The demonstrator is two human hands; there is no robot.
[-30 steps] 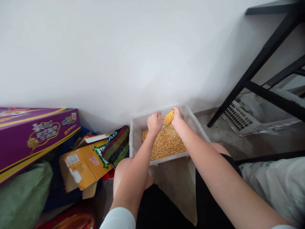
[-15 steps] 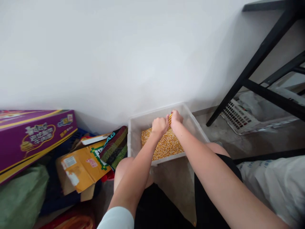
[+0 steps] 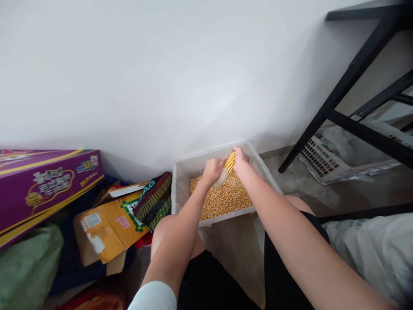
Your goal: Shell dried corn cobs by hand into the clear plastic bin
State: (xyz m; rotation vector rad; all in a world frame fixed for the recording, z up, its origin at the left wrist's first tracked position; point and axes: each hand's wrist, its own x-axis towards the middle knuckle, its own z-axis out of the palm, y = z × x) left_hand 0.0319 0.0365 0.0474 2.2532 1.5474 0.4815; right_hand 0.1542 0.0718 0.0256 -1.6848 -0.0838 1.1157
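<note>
Both my hands are closed on one ear of corn (image 3: 230,162), held tilted above a translucent plastic bin (image 3: 174,189). Yellow kernels cover the ear's upper part; its lower end is a bare pale cob. My left hand (image 3: 212,170) grips the ear from the left, near the stripped part. On the other side my right hand (image 3: 241,157) wraps round the end that still bears kernels; its fingers are partly hidden. Loose corn kernels (image 3: 226,200) lie in a thick layer over the bin's bottom.
A purple carton (image 3: 51,185), an opened yellow cardboard box (image 3: 112,226) and a mesh bag (image 3: 156,200) stand left of the bin. At right are a black table leg (image 3: 335,94), a white plastic basket (image 3: 322,161) and a whitish sack (image 3: 364,241). The wall rises behind.
The ear has turned in my hands, so more of its yellow rows and its bare pale end now show. My left hand has shifted slightly left.
</note>
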